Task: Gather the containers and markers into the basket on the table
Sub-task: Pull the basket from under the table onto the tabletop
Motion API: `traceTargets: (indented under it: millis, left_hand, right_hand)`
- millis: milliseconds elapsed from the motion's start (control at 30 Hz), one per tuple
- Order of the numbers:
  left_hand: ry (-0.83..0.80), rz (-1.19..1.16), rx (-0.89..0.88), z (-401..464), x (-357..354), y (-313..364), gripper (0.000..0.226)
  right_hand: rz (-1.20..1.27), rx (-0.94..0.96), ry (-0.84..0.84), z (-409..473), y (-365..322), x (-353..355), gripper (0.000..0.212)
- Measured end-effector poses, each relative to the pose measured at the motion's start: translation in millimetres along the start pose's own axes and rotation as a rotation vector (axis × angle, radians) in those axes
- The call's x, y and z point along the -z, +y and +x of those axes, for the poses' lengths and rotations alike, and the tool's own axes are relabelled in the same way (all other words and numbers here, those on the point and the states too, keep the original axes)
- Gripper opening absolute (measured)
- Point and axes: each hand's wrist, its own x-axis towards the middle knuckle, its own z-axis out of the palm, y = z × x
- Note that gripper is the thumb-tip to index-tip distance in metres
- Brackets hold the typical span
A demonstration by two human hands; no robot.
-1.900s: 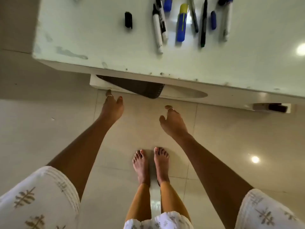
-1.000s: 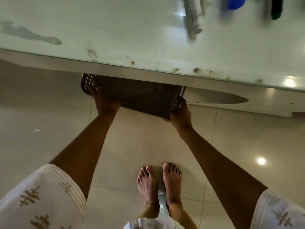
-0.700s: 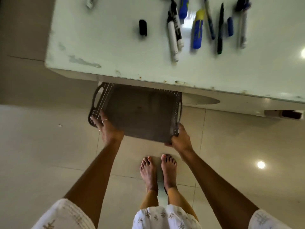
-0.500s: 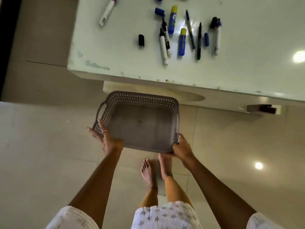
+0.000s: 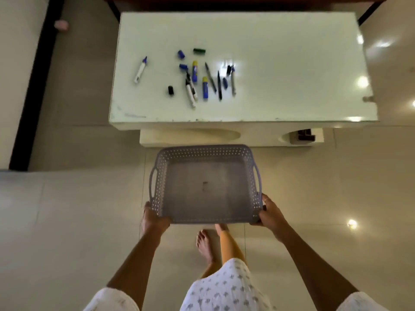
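A pale tabletop (image 5: 280, 63) stands on the tiled floor (image 5: 56, 221), and in front of it a person holds a grey perforated basket (image 5: 208, 221) in the air above the floor, short of the tabletop's near edge. The left hand (image 5: 153, 219) and right hand (image 5: 270, 215) each grip a near corner of the basket (fingers curled around the rim). Markers (image 5: 203, 79) and loose caps lie scattered on the tabletop's left half, one white marker (image 5: 140, 69) apart to the left.

A grey perforated basket (image 5: 205, 185), blue-and-yellow markers (image 5: 204, 88) on a pale green-white table (image 5: 280, 63), beige floor tiles (image 5: 67, 221).
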Motion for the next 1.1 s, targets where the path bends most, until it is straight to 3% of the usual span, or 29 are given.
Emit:
traceTargets:
  millis: [200, 500, 833, 1100]
  left_hand:
    - [-0.014, 0.005, -0.160, -38, -28, 54, 0.075]
    - [-0.036, 0.044, -0.440, -54, -109, 202, 0.070]
    - [-0.032, 0.019, -0.505, -49, -234, 340, 0.070]
    - [-0.045, -0.046, -0.540, -33, -318, 402, 0.075]
  right_hand:
    - [0.094, 0.062, 0.076, -11, -17, 60, 0.045]
    - [0.267, 0.116, 0.188, 41, -64, 175, 0.043]
    - [0.301, 0.107, 0.233, 160, -119, 316, 0.059]
    - [0.258, 0.137, 0.277, 239, -151, 392, 0.061]
